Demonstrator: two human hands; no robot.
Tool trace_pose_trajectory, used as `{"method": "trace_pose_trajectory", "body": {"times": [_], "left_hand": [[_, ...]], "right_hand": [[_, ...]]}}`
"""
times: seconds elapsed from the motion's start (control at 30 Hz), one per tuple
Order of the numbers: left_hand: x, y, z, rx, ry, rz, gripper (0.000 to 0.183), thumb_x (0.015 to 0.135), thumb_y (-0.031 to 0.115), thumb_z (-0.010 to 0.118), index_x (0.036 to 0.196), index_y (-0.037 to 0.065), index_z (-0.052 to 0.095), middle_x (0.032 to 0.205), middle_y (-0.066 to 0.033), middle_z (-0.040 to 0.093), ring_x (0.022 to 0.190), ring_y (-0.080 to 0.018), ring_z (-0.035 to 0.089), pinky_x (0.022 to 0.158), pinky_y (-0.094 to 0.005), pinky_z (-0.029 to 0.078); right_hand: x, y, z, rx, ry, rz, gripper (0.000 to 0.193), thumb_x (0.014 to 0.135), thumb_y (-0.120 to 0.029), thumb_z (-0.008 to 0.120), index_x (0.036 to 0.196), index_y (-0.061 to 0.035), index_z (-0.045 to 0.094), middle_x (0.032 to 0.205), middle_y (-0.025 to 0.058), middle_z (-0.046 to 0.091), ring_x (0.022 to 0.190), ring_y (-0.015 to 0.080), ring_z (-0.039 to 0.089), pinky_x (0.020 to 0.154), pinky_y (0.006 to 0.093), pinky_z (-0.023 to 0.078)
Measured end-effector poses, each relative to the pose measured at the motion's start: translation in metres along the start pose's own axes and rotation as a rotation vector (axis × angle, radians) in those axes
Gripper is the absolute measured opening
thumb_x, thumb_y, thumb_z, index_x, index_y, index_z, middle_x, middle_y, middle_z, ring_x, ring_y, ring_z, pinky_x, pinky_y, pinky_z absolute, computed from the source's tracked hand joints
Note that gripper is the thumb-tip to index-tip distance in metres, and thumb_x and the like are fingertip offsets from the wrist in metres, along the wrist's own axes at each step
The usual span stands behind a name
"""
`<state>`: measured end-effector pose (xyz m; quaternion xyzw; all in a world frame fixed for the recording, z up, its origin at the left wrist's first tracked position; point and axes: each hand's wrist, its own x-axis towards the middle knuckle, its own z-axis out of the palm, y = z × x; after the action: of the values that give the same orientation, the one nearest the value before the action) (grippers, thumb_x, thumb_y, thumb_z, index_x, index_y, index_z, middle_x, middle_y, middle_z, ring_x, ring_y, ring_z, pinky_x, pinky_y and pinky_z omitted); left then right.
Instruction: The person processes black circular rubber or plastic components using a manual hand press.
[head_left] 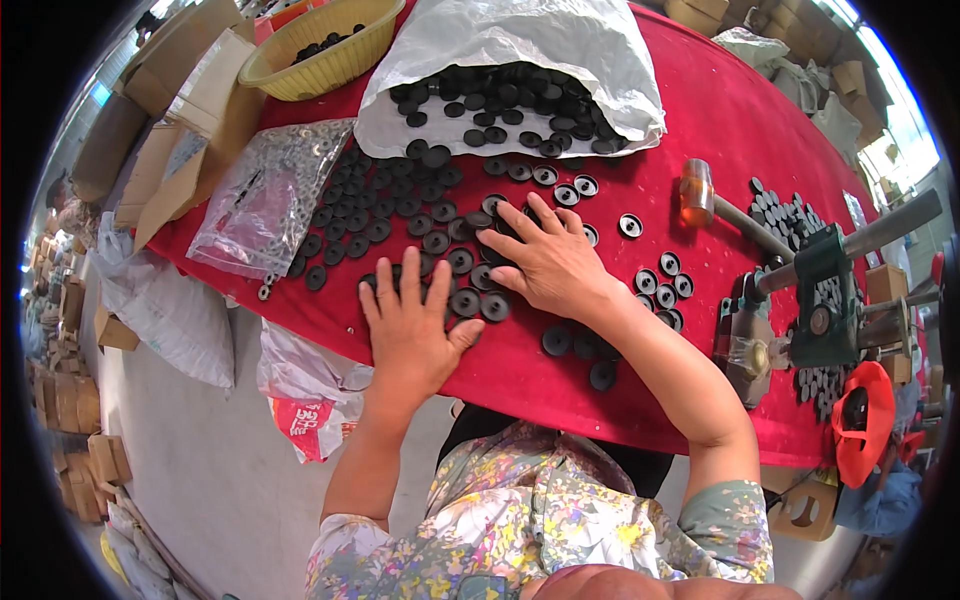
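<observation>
Both my hands lie palm down over small round black discs (494,306) spread on a red cloth (720,110). My left hand (411,325) rests near the table's front edge, fingers spread, its tips over several discs. Farther right and forward, my right hand (545,255) has its fingers apart, with discs under and beside the fingertips. Some discs near the right hand lie with their hollow side up and show a pale ring. Whatever is beneath the palms is hidden.
A white sack (520,40) spills black discs at the back. A clear bag of metal washers (265,195) and a yellow basket (320,55) sit to the left. On the right are a mallet (698,190), a green hand press (825,300) and an orange-red bag (862,425).
</observation>
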<state>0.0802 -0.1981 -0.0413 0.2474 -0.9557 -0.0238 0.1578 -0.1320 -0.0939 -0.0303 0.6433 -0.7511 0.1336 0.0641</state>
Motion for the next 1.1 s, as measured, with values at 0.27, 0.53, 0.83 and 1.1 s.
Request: {"method": "trace_pose_trajectory", "body": {"times": [0.27, 0.53, 0.83, 1.1], "left_hand": [[0.010, 0.039, 0.004, -0.134, -0.023, 0.135, 0.081, 0.087, 0.066, 0.059, 0.145, 0.009, 0.052, 0.158, -0.0217, 0.033, 0.145, -0.0502, 0.024, 0.115, -0.0702, 0.017], [0.002, 0.029, 0.003, -0.247, 0.063, 0.163, 0.079, 0.093, 0.069, 0.047, 0.136, 0.003, 0.058, 0.153, -0.0184, 0.042, 0.146, -0.0407, 0.029, 0.118, -0.0628, 0.013], [0.011, 0.025, 0.002, -0.320, 0.153, 0.254, 0.062, 0.092, 0.055, 0.062, 0.122, 0.001, 0.065, 0.137, -0.0179, 0.057, 0.128, -0.0366, 0.049, 0.113, -0.0607, 0.027], [0.106, 0.006, 0.013, -0.309, 0.152, 0.271, 0.030, 0.079, 0.012, 0.077, 0.108, 0.006, 0.071, 0.107, -0.0064, 0.063, 0.104, -0.0276, 0.057, 0.096, -0.0436, 0.040]], "right_hand": [[-0.025, 0.054, -0.033, 0.426, 0.213, 0.219, 0.032, 0.095, -0.027, 0.066, 0.123, -0.0125, 0.069, 0.137, 0.0112, 0.062, 0.130, 0.0317, 0.054, 0.108, 0.0508, 0.037], [-0.009, 0.047, -0.027, 0.055, 0.025, 0.337, 0.031, 0.087, -0.022, 0.074, 0.115, -0.0105, 0.073, 0.106, 0.0081, 0.064, 0.107, 0.0277, 0.057, 0.097, 0.0416, 0.039], [-0.015, 0.078, -0.027, 0.013, 0.098, 0.393, 0.028, 0.081, -0.031, 0.079, 0.101, -0.0113, 0.074, 0.103, 0.0053, 0.066, 0.109, 0.0272, 0.057, 0.097, 0.0443, 0.037], [-0.009, 0.098, -0.054, 0.727, 0.285, 0.749, 0.016, 0.093, -0.014, 0.074, 0.099, 0.0001, 0.068, 0.086, 0.0008, 0.068, 0.078, 0.0085, 0.059, 0.070, 0.0265, 0.049]]}}
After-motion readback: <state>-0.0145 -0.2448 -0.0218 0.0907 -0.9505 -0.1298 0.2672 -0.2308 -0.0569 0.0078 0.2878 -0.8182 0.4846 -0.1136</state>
